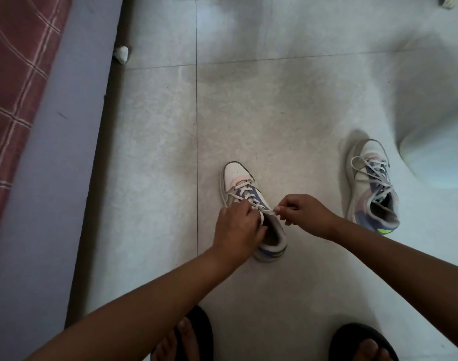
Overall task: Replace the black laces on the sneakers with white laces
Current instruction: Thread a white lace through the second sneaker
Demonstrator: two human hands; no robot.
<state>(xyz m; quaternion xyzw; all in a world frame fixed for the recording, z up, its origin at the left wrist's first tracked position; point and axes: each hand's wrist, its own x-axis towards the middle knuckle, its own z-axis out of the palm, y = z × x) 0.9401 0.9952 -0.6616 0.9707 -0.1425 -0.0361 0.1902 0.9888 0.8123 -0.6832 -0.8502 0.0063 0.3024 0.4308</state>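
Observation:
A white sneaker [235, 175] with blue and pink panels stands on the tiled floor, toe pointing away from me, threaded with a white lace [245, 195]. My left hand [237, 225] covers the shoe's near left side and grips the lace by the upper eyelets. My right hand [302, 213] pinches the lace end and holds it out to the right of the shoe's opening. A second matching sneaker [371, 183] stands apart at the right, with a white lace lying loose across it. No black lace is visible.
A bed with a lilac sheet [53, 152] and red checked blanket [17, 74] runs along the left. A crumpled white scrap [121, 53] lies by the bed's edge. My feet in black sandals [196, 337] stand at the bottom. A pale rounded object [438, 152] sits at the right.

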